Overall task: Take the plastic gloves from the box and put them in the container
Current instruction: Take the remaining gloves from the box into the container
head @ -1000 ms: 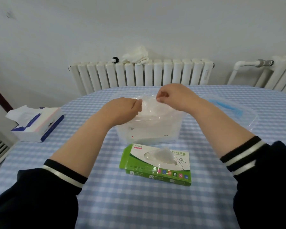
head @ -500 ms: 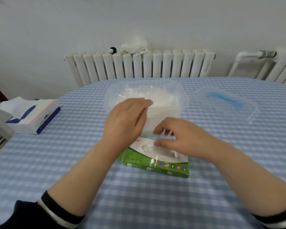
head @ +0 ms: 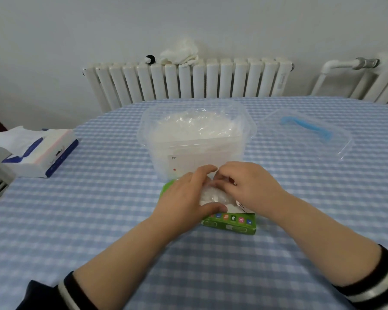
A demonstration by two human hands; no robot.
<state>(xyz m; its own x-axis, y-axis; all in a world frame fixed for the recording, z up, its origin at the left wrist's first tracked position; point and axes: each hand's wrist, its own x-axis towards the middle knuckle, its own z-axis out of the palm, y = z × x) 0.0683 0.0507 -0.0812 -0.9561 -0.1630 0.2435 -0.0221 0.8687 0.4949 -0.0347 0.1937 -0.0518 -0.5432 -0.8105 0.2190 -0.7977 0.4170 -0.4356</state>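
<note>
A green glove box (head: 233, 224) lies on the checked tablecloth just in front of the clear plastic container (head: 249, 124). Crumpled clear plastic gloves (head: 195, 126) fill the container. My left hand (head: 184, 198) rests flat on the box's left part, thumb stretched along its top. My right hand (head: 249, 186) is over the box opening, its curled fingers pinching a clear plastic glove (head: 213, 196) that sticks out between both hands. The hands hide most of the box top.
The container's clear lid (head: 307, 133) with a blue handle lies to the right. A tissue box (head: 38, 151) sits at the table's left edge. Behind the table stands a white radiator (head: 188, 83) with a white cloth (head: 179, 52) on it.
Both hands came down from above the container to the green box. The left hand now rests on the box and the right hand has pinched a glove at its opening.
</note>
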